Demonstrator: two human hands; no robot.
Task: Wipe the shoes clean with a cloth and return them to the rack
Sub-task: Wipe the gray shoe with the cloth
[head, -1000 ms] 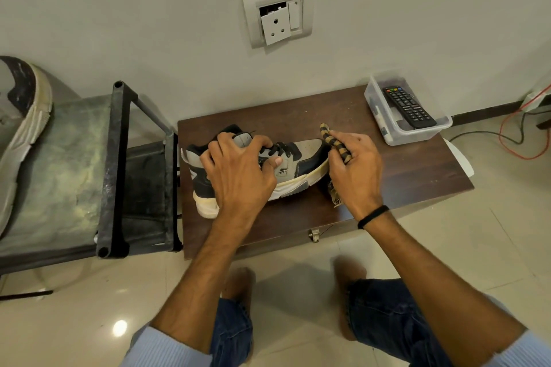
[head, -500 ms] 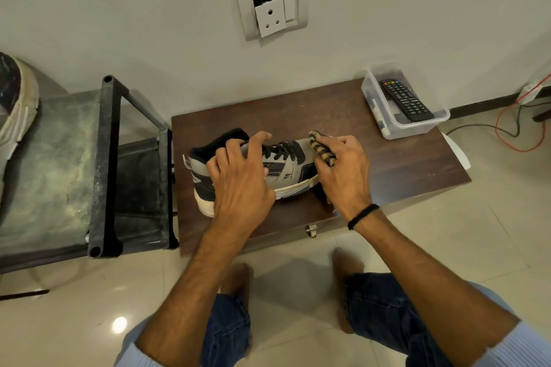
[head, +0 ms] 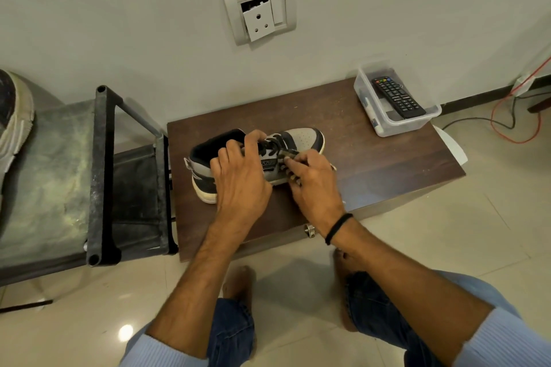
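Cloth (head: 288, 154) moved off the toe to mid-side, by the laces. Rack (head: 101, 176) left, second shoe (head: 15, 116) on it. Left hand (head: 241, 182) grips shoe (head: 304, 137) at the tongue, on desk (head: 372, 164). Right hand (head: 316, 185) curled round cloth, pressing it on.

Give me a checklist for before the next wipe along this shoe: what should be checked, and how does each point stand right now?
1. Shoe steadied: the left hand grips it around the collar and laces. Ok.
2. Cloth in hand: the right hand pinches it against the shoe's side. Ok.
3. Shoe sole-down on the table. Ok.
4. Near side already clean: the hands hide most of it. Cannot tell.
5. Room to wipe: the box holding the remote stands apart at the far right corner. Ok.
6. Rack close by at the left for the return. Ok.
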